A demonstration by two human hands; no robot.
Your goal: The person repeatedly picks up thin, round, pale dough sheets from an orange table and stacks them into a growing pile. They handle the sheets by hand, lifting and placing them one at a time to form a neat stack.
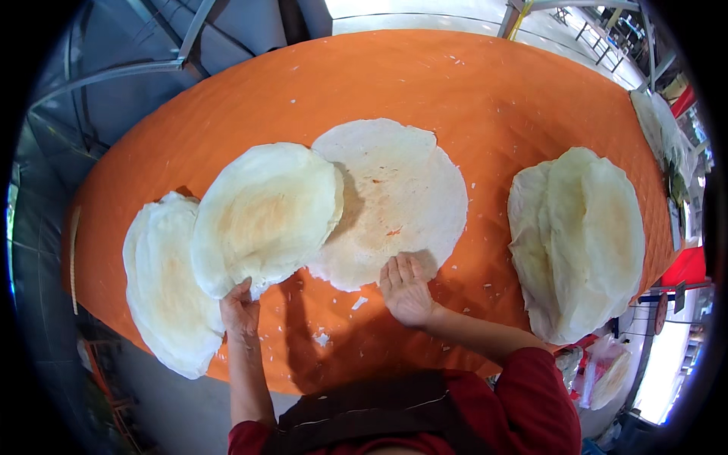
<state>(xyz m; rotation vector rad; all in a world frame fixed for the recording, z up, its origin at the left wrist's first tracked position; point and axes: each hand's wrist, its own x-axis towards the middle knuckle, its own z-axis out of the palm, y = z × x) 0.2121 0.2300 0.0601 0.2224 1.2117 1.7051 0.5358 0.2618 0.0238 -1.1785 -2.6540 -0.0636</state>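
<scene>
My left hand (241,311) grips the near edge of a large, thin, round flatbread (264,213), pale with a light brown middle. This sheet is lifted at a tilt and partly covers both its neighbours. To its left lies a stack of flatbreads (170,278), with its right side hidden. Another round flatbread (398,187) lies flat in the middle of the table, with small tears through which orange shows. My right hand (408,290) is held flat and empty over that sheet's near edge, fingers slightly apart; I cannot tell whether it touches.
An orange cover (398,74) spreads over the table, with crumbs and flakes (322,339) scattered near its front. Folded flatbreads (586,244) lie in a pile at the right. Clear plastic bags (660,125) rest at the far right edge. Metal frame bars (125,68) stand beyond the back left.
</scene>
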